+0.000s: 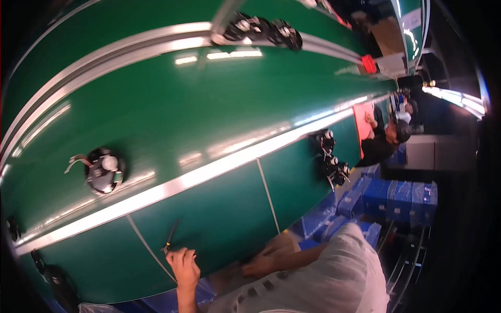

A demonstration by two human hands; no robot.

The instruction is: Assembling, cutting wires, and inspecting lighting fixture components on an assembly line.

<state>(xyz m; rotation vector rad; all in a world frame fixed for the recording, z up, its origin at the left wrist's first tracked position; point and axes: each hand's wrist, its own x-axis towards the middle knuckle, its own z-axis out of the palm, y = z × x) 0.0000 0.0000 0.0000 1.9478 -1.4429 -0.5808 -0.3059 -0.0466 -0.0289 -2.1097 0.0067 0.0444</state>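
Observation:
My left hand (183, 265) is closed at the near edge of the green worktop. From its fingers sticks out a thin dark item (169, 242) with a small yellow-orange spot; its kind is too small to make out. Low beside the bench edge, my right hand (255, 266) sits close to my body, dim and blurred, its fingers unclear. Farther off, on the green belt beyond the metal rail, lies a round black device (104, 169) with a white cylindrical part and loose wires.
A bright metal rail (188, 182) divides bench from belt. Black parts with white pieces (331, 159) stand on the bench at right; others (258, 28) sit on the far rail. Blue boxes (396, 201) are stacked at right. A co-worker (386, 138) sits by a red-pink mat (361, 125).

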